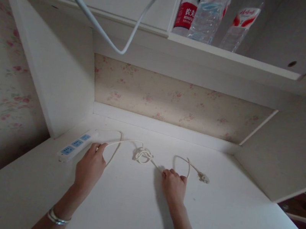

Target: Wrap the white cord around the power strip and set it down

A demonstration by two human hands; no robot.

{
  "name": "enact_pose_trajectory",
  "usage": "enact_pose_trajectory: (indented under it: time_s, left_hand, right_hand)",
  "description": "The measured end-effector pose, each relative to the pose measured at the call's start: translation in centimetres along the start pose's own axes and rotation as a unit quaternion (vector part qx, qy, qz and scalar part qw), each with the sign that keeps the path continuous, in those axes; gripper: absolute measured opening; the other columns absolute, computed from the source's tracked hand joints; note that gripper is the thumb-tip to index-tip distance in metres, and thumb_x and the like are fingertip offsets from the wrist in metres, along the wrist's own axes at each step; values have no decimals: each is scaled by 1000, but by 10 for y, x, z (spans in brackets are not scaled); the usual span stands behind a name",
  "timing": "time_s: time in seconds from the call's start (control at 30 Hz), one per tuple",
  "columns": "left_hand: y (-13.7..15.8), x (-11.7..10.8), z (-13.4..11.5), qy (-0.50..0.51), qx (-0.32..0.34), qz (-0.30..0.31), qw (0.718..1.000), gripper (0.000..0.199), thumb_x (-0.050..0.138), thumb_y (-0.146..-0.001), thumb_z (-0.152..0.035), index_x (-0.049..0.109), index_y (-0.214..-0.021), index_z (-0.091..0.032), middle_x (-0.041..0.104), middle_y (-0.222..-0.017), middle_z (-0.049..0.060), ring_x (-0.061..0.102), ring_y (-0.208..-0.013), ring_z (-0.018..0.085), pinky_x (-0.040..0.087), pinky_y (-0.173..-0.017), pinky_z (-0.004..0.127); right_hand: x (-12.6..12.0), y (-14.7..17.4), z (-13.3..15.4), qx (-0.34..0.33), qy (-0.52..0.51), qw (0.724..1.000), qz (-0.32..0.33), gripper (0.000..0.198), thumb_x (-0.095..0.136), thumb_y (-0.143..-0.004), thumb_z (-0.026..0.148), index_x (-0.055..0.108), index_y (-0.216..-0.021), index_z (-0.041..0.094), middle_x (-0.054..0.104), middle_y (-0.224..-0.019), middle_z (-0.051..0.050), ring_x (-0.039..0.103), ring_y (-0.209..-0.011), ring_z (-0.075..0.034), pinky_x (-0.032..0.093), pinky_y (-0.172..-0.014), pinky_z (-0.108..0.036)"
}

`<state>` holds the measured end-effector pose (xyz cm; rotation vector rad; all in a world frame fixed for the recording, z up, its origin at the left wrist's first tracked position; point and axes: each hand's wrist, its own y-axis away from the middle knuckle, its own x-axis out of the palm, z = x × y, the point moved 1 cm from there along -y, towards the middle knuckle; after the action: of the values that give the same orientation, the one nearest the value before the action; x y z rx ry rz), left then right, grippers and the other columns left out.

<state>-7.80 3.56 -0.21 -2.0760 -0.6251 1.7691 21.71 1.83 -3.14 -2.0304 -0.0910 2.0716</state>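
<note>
My left hand [91, 163] and right hand [174, 183] each pinch the cord [147, 152], fingers closed, either side of its loose knot above the white desk [123, 206]. It should feel light and bendy; best gripped near the knot, not the plug [203, 177].

Cord [145, 153], seemingly knotted, between hands [91, 166] [174, 187]

Cream cord [150, 156] looped, perhaps knotted, right of power strip [77, 144].
</note>
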Motion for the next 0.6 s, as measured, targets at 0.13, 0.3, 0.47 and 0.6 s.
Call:
enact_pose_trajectory:
  time_s: [0.13, 0.3, 0.47, 0.6]
  left_hand:
    - [0, -2, 1, -45, 61, 10, 997, 49, 46, -76, -5, 52, -123, -16, 55, -112, 10, 56, -89, 21, 44, -71, 31]
    - [3, -7, -9, -64, 79, -18, 995, 50, 45, -77, -5, 51, -126, -13, 53, -119, 14, 50, -103, 28, 41, -81, 40]
    - [11, -6, -22, -13, 107, -57, 993, 50, 45, -78, -4, 52, -126, -17, 55, -121, 14, 49, -107, 29, 34, -90, 47]
    - [14, -2, -24, 26, 146, -71, 986, 46, 45, -80, -6, 55, -123, -20, 58, -116, 13, 52, -102, 27, 36, -88, 43]
  right_hand:
    - [1, 3, 19, -32, -55, 998, -30, 30, 38, -91, 20, 56, -114, 24, 66, -93, -6, 61, -86, -18, 30, -81, -33]
    - [4, 7, 46, -82, -176, 981, -9, 48, 42, -89, 27, 35, -136, 22, 65, -103, -6, 60, -88, -18, 38, -76, -26]
    - [5, -7, 55, -37, -195, 980, 17, 55, 39, -90, 31, 26, -142, 20, 65, -104, -9, 62, -88, -21, 42, -71, -29]
    - [9, -27, 61, 20, -176, 983, 40, 39, 36, -91, 36, 47, -126, 24, 66, -101, -10, 64, -82, -23, 43, -66, -31]
